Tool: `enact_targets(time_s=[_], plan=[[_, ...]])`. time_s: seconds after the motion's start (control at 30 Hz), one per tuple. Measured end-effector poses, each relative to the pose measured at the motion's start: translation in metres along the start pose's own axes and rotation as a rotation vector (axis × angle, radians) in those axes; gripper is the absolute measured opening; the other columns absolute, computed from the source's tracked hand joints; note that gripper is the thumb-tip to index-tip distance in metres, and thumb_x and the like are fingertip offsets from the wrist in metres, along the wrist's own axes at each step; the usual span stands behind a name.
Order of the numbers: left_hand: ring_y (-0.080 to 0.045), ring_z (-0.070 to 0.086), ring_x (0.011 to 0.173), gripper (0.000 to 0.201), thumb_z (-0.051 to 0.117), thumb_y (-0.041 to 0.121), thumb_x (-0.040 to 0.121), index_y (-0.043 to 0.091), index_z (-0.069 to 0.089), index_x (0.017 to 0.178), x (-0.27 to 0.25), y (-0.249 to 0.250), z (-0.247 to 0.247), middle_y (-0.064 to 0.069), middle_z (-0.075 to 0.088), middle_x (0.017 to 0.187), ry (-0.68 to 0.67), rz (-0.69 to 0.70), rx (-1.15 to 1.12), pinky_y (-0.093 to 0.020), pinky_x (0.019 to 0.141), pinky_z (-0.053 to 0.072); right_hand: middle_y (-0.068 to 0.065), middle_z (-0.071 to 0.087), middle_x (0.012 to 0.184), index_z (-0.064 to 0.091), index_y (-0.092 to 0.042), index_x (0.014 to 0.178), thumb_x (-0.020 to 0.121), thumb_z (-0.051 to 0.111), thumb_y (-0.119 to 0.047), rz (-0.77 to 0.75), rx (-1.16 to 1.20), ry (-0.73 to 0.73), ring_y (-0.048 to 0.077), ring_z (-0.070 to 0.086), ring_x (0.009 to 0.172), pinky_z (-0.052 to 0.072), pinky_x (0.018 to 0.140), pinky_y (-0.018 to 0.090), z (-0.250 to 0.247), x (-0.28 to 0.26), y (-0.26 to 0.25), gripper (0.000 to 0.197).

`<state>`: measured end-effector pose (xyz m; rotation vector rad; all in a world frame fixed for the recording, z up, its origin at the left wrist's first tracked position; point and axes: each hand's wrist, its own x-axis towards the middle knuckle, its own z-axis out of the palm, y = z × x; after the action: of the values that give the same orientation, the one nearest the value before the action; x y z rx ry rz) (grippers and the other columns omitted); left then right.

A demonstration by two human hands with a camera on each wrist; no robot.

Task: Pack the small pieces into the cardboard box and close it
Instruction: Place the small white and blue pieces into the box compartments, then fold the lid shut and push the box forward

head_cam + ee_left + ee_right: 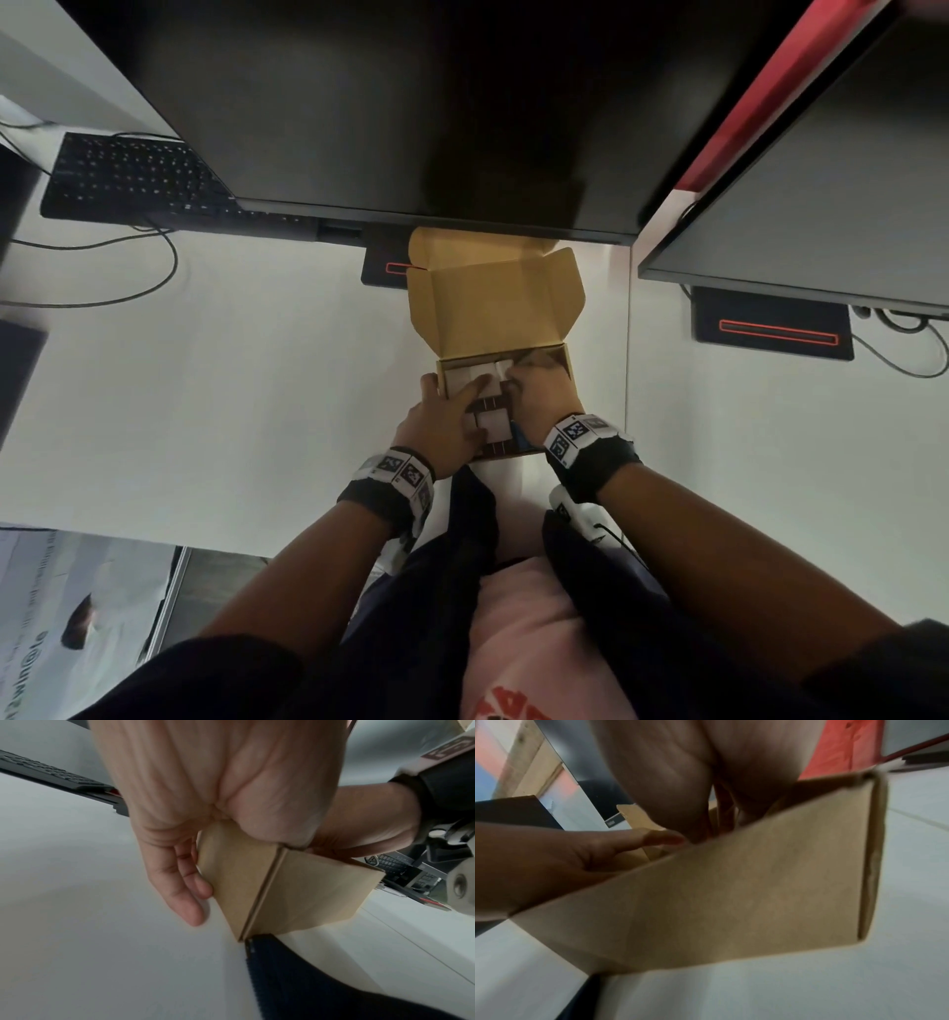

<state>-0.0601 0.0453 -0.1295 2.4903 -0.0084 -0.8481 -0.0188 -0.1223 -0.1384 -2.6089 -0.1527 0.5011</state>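
A white desk (246, 390) fills most of the head view, with a big dark monitor (411, 103) across the top of the frame and a second monitor (832, 180) at the upper right. A black keyboard (128, 177) lies at the upper left, a cable looping below it.

Just below the big monitor, at the centre of the frame, the cardboard box (493, 303) sits on the desk with its lid folded back and up (the tan inner face is towards the camera). Inside its tray the small pieces (470, 380) lie flat, pale squares with dark edges, packed side by side.

The left hand (447, 416) reaches over the box's left wall: straight fingers lie on the pieces, and in the left wrist view other fingers (190, 882) rest extended along the outer side wall. It holds nothing, fingers flat.

The right hand (544, 395) is down inside the right half of the tray; its fingers are hidden behind the box wall in every view, so I cannot tell whether they are curled or straight
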Motion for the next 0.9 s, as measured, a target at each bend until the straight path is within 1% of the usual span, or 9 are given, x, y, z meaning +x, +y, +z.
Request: enact_targets(time_s=[0.07, 0.17, 0.3, 0.4, 0.47, 0.57, 0.63, 0.77, 0.9], plan=[[-0.041, 0.059, 0.109, 0.077, 0.059, 0.048, 0.088, 0.047, 0.016, 0.152, -0.002, 0.0, -0.002, -0.01, 0.026, 0.143, 0.023, 0.013, -0.011, -0.046, 0.091, 0.052, 0.013, 0.066, 0.11, 0.07, -0.011, 0.099, 0.093, 0.052, -0.017, -0.043, 0.019, 0.033, 0.033, 0.064, 0.098, 0.055, 0.085, 0.043, -0.006, -0.004, 0.001, 0.019], [-0.04, 0.056, 0.117, 0.07, 0.056, 0.051, 0.087, 0.036, 0.025, 0.147, -0.006, -0.006, -0.009, -0.01, 0.03, 0.146, 0.16, 0.03, -0.099, -0.053, 0.09, 0.054, 0.011, 0.066, 0.1, 0.068, -0.014, 0.099, 0.091, 0.056, -0.02, -0.082, 0.127, 0.268, 0.029, 0.063, 0.083, 0.056, 0.074, 0.04, -0.024, -0.014, 0.004, 0.016], [-0.032, 0.051, 0.126, 0.063, 0.054, 0.048, 0.089, 0.025, 0.029, 0.142, -0.006, -0.01, -0.028, -0.009, 0.039, 0.146, 0.459, 0.03, -0.419, -0.054, 0.099, 0.05, 0.004, 0.055, 0.108, 0.054, -0.019, 0.106, 0.091, 0.064, -0.028, 0.203, 0.381, 0.563, 0.02, 0.057, 0.09, 0.05, 0.074, 0.031, -0.065, -0.016, 0.012, 0.021], [-0.03, 0.059, 0.118, 0.059, 0.048, 0.043, 0.095, 0.032, 0.022, 0.147, 0.004, 0.001, -0.055, -0.008, 0.051, 0.141, 0.409, -0.095, -0.738, -0.053, 0.102, 0.048, 0.0, 0.055, 0.12, 0.045, -0.024, 0.123, 0.095, 0.056, -0.049, 0.454, 0.711, 0.428, 0.022, 0.059, 0.104, 0.048, 0.088, 0.036, -0.085, -0.004, 0.02, 0.039], [-0.028, 0.061, 0.116, 0.056, 0.04, 0.05, 0.096, 0.036, 0.026, 0.148, 0.007, 0.011, -0.068, -0.003, 0.054, 0.14, 0.301, -0.143, -0.926, -0.055, 0.104, 0.046, -0.004, 0.058, 0.12, 0.046, -0.031, 0.126, 0.097, 0.042, -0.059, 0.447, 0.89, 0.247, 0.023, 0.061, 0.111, 0.047, 0.102, 0.044, -0.09, 0.002, 0.02, 0.041], [-0.029, 0.058, 0.122, 0.052, 0.033, 0.055, 0.101, 0.03, 0.042, 0.145, 0.002, 0.024, -0.075, -0.003, 0.053, 0.144, 0.199, -0.182, -1.063, -0.052, 0.102, 0.048, 0.002, 0.059, 0.132, 0.051, -0.03, 0.129, 0.1, 0.025, -0.063, 0.429, 1.023, 0.067, 0.027, 0.059, 0.119, 0.044, 0.109, 0.048, -0.093, 0.002, 0.016, 0.051], [-0.028, 0.059, 0.121, 0.052, 0.031, 0.057, 0.1, 0.029, 0.049, 0.14, -0.005, 0.029, -0.075, -0.001, 0.056, 0.141, 0.177, -0.208, -1.078, -0.049, 0.097, 0.049, 0.004, 0.059, 0.137, 0.053, -0.027, 0.132, 0.099, 0.02, -0.066, 0.452, 1.026, 0.033, 0.027, 0.059, 0.119, 0.043, 0.109, 0.047, -0.091, -0.002, 0.014, 0.06], [-0.031, 0.057, 0.122, 0.056, 0.031, 0.065, 0.097, 0.03, 0.05, 0.137, -0.015, 0.021, -0.07, 0.001, 0.054, 0.14, 0.13, -0.289, -1.125, -0.056, 0.104, 0.045, 0.004, 0.058, 0.14, 0.054, -0.02, 0.136, 0.099, 0.018, -0.066, 0.482, 0.942, -0.013, 0.029, 0.058, 0.121, 0.042, 0.108, 0.046, -0.088, -0.013, 0.009, 0.069], [-0.032, 0.053, 0.128, 0.075, 0.027, 0.071, 0.094, 0.019, 0.051, 0.142, -0.025, 0.013, -0.072, -0.004, 0.054, 0.143, 0.082, -0.354, -1.203, -0.063, 0.106, 0.041, 0.006, 0.063, 0.135, 0.066, -0.022, 0.116, 0.097, 0.019, -0.069, 0.472, 0.844, 0.009, 0.031, 0.06, 0.119, 0.045, 0.105, 0.046, -0.087, -0.022, 0.005, 0.069]])
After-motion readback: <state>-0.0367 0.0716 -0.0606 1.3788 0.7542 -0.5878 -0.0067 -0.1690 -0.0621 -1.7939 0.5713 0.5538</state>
